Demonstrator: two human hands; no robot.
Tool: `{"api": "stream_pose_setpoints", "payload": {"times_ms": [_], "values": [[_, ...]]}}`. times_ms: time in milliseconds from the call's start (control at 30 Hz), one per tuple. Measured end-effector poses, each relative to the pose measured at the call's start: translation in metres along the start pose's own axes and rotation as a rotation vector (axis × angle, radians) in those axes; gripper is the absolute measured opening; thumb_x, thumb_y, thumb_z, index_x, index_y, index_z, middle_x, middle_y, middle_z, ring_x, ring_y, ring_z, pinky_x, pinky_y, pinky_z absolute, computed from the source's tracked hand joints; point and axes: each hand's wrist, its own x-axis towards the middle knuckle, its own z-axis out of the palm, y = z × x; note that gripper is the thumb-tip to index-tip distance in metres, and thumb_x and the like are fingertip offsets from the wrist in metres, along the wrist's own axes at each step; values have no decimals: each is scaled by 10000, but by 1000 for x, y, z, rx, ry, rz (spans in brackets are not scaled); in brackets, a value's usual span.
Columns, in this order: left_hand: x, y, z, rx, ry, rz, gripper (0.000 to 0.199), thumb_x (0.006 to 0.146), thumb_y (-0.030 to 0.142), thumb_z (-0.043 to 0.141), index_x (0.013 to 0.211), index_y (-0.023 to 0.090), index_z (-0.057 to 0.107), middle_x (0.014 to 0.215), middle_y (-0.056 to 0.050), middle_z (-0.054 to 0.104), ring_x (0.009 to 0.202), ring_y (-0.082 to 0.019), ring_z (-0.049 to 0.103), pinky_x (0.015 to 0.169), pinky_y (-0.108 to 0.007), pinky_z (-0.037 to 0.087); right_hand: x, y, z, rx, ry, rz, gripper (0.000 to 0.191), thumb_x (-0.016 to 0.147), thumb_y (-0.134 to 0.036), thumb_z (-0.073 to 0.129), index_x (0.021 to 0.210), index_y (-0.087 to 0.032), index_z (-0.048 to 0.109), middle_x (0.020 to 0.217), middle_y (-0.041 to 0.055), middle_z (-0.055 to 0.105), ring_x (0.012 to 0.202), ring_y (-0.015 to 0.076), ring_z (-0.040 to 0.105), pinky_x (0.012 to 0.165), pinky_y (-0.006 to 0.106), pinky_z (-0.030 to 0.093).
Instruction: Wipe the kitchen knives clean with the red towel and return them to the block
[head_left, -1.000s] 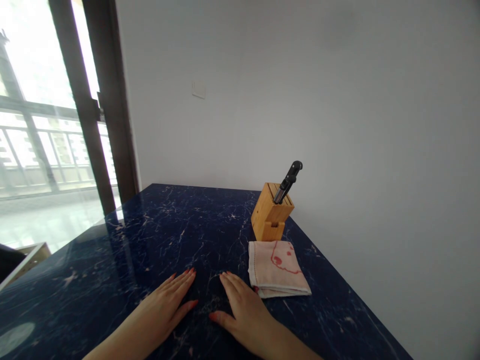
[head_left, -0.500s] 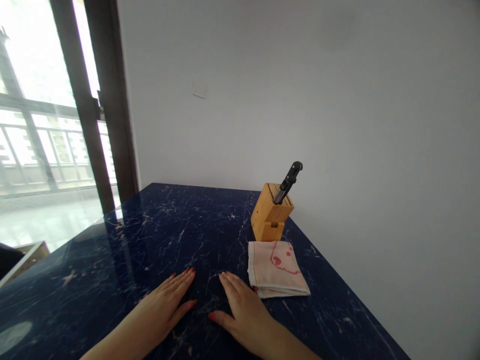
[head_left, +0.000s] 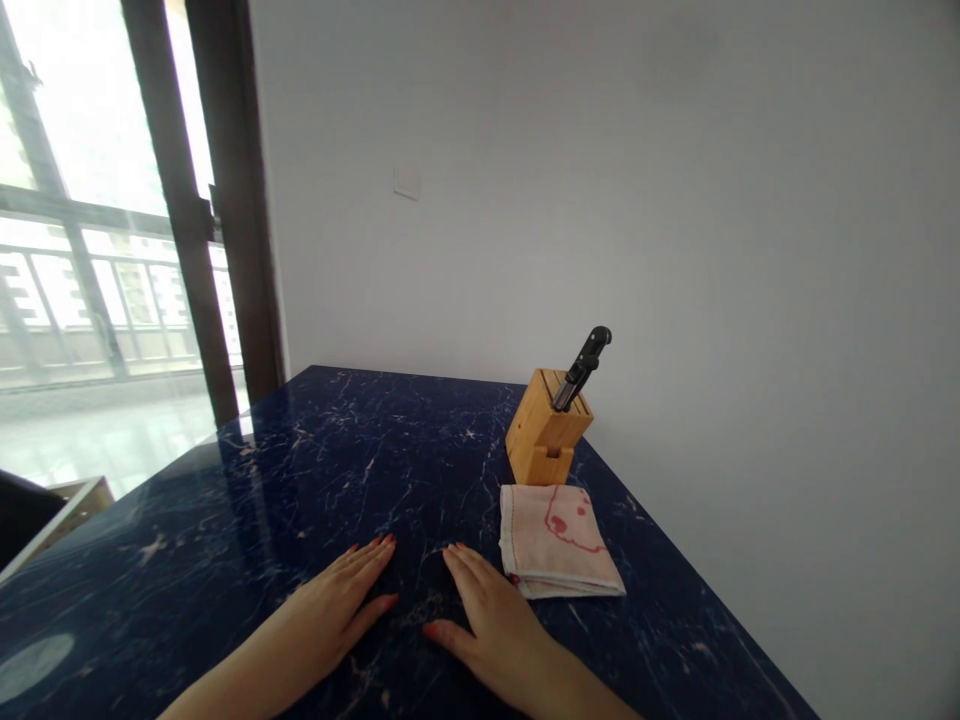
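Head view: right hand [head_left: 491,625] rests at edge of folded towel [head_left: 559,540].

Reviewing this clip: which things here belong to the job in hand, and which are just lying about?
Belonging to the job:
left hand, flat on the blue marble countertop
right hand, flat on the countertop
folded dish towel, beside the right hand

Just lying about:
bamboo knife block
black-handled knife, in the block
wall plate

On the blue marble desk [head_left: 300,460], a wooden knife block [head_left: 541,432] stands behind a folded cotton cloth [head_left: 555,540], just right of the right hand [head_left: 487,620].
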Motion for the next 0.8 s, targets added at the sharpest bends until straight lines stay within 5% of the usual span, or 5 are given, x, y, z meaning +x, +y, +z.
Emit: {"api": "stream_pose_setpoints", "payload": {"times_ms": [233,400,567,667,800], "values": [[1,3,-6,-4,-47,-17,504,848,439,390,1305,230,353,1310,-45,425,1173,-217,424,977,-366,371,2,-3,-5,32,124,-78,507,823,-418,454,1245,-138,428,1286,99,440,1198,204,370,1012,338,289],[2,7,-14,-36,-46,-11,487,850,432,391,1299,246,361,1297,-42,439,1161,-219,438,974,-369,375,6,-7,-36,26,491,-160,235,863,-293,378,944,-190,573,913,63,596,880,176,530,808,314,412],[4,11,-21,-30,-77,-17,486,852,447,372,1283,224,394,1287,-59,445,1149,-220,449,966,-369,384,6,24,-65,32,837,43,225,833,-381,414,755,-188,500,669,7,512,632,141,487,612,268,398],[4,11,-22,-21,-94,-21,499,854,459,354,1279,202,402,1287,-73,444,1153,-225,446,968,-379,381,8,56,-83,109,1095,171,256,793,-420,467,880,-180,451,634,-39,436,494,103,394,505,238,365],[3,8,-22,-22,-133,-1,518,863,460,328,1305,191,358,1316,-76,412,1183,-213,412,992,-373,349,20,90,-109,130,1228,212,694,674,-470,580,1217,-148,293,1061,103,446,532,89,427,554,277,422]]}}
